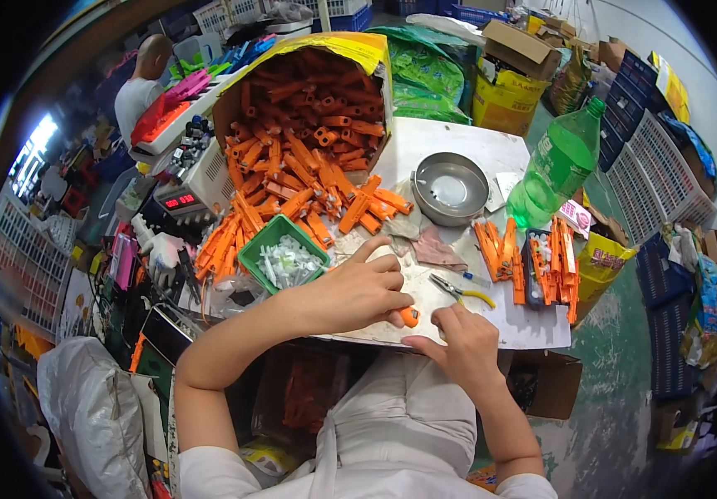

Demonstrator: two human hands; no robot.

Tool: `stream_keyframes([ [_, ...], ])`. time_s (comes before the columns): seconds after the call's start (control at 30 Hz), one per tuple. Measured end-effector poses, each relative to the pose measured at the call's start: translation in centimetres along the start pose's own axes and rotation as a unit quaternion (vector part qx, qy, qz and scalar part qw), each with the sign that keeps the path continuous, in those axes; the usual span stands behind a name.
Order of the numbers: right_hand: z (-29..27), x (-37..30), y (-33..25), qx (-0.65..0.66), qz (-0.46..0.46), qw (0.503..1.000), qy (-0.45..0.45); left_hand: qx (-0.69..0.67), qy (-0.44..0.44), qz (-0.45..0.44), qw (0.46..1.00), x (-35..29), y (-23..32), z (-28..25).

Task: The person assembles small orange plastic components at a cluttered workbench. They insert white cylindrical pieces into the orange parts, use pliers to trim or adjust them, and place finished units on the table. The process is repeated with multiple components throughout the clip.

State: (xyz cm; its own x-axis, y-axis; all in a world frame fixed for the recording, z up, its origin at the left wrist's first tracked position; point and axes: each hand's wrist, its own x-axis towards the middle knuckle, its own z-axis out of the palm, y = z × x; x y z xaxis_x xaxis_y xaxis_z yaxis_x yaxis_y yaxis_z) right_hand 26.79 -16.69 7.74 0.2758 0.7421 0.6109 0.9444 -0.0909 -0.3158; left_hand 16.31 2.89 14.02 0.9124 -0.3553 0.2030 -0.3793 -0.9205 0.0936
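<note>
My left hand (367,287) is closed around an orange plastic piece (409,317) near the table's front edge. Only the rounded end of that piece sticks out past the fingers, and the rest is hidden. Close beside it on the right, my right hand (467,339) has curled fingers, with the thumb reaching toward the piece; what it pinches, if anything, is too small to make out. Pliers with yellow handles (477,296) lie just beyond the right hand. A green tray (256,274) of small white plastic parts (288,262) sits beyond my left forearm.
A tipped carton (375,50) spills orange pieces (300,166) onto the table. Behind the pliers stand a metal bowl (450,188) and green bottle (554,166). More orange pieces (560,262) fill a dark container at right. A device with a red display (182,201) stands left; another person (138,96) sits beyond.
</note>
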Motion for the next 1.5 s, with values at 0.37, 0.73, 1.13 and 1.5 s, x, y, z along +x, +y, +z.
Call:
stream_keyframes([
  [0.37, 2.0, -0.2, -0.5, -0.015, -0.052, 0.998, -0.029, -0.019, -0.095, 0.051, 0.994, 1.6, 0.4, -0.3],
  [0.73, 2.3, -0.5, 1.9, -0.018, 0.079, 0.994, 0.066, -0.248, 0.415, -0.276, 0.831, 1.0, 5.3, 7.3],
  [1.13, 4.8, -3.3, -1.3, 0.035, 0.076, 0.996, 0.027, -0.661, 0.389, -0.307, 0.564, 1.0, 8.8, 12.2],
  [1.5, 4.5, -3.8, -2.1, 0.156, 0.087, 0.984, -0.008, -0.653, 0.427, -0.300, 0.549, -0.3, 8.9, 12.4],
])
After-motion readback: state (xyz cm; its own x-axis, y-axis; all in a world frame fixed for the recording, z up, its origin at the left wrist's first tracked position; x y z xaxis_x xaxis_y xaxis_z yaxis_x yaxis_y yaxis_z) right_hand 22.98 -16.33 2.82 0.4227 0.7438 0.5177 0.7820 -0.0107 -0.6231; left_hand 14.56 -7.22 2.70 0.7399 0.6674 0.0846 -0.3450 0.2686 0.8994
